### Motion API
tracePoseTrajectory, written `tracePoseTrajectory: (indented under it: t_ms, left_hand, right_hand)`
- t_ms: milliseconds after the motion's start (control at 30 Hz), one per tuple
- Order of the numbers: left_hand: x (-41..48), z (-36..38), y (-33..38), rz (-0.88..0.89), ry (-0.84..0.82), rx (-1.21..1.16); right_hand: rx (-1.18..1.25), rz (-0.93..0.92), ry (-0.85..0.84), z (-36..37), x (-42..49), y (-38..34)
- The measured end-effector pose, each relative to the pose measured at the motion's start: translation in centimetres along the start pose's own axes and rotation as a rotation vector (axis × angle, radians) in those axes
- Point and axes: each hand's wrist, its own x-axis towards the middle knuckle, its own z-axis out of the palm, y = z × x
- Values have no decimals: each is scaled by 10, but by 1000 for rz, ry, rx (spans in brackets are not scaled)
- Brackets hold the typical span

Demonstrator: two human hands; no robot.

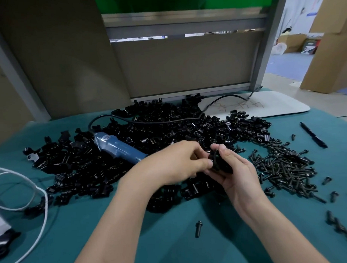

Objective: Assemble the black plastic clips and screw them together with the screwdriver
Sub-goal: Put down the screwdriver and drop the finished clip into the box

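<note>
Both of my hands meet over the middle of the table around black plastic clip parts (219, 161). My right hand (235, 172) cradles them in its curled fingers, thumb on top. My left hand (173, 162) pinches them from the left side. A wide pile of loose black clips (149, 136) lies behind and beneath my hands. The blue electric screwdriver (118, 148) rests on that pile to the left, its tip hidden behind my left hand. A heap of black screws (286, 168) lies to the right.
The table has a teal cloth (172, 239) with a single screw (198, 228) in front. A black pen (313, 134) and a white board (266, 106) lie at the right back. A white cable (33, 187) loops at the left. A grey partition (186, 68) stands behind.
</note>
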Motion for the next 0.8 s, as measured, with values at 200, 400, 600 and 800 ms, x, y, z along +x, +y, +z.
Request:
tracePoseTrajectory:
  t_ms: [200,400,600,800]
  left_hand:
    - [-10,14,20,77,184,77]
    - [-40,37,55,263,303,155]
    - [-56,82,114,495,219,108]
    - [-58,163,187,581,-156,179]
  right_hand:
    - [-12,-52,-9,-1,-5,-19]
    - [-196,-150,-73,-21,-40,-55]
    - [-339,-167,-26,-80,-100,-121]
    - [-662,-120,241,-184,-174,-182]
